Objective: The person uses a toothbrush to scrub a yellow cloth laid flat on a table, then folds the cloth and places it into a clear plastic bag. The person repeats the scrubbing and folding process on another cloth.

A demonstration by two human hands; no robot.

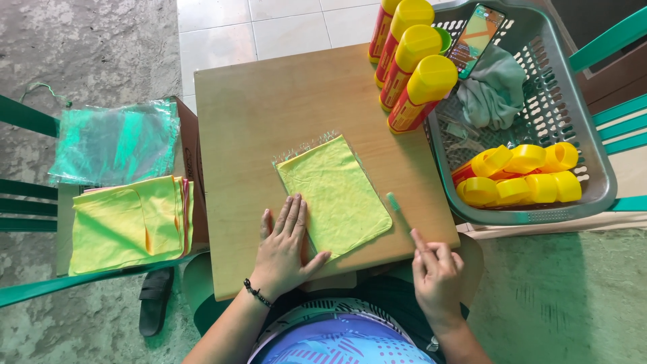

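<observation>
left hand (pixel 286 246) lies flat, fingers spread, pressing the near corner of the yellow cloth (pixel 335 194) in its clear bag at the board's (pixel 269 108) middle; right hand (pixel 437 273), loosely curled, grasping nothing, sits at the near right edge beside a small green stick (pixel 393 201).

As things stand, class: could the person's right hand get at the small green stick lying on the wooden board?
Probably yes. The right hand sits at the board's near edge, forefinger pointing toward the green stick, with only bare board between them.
</observation>
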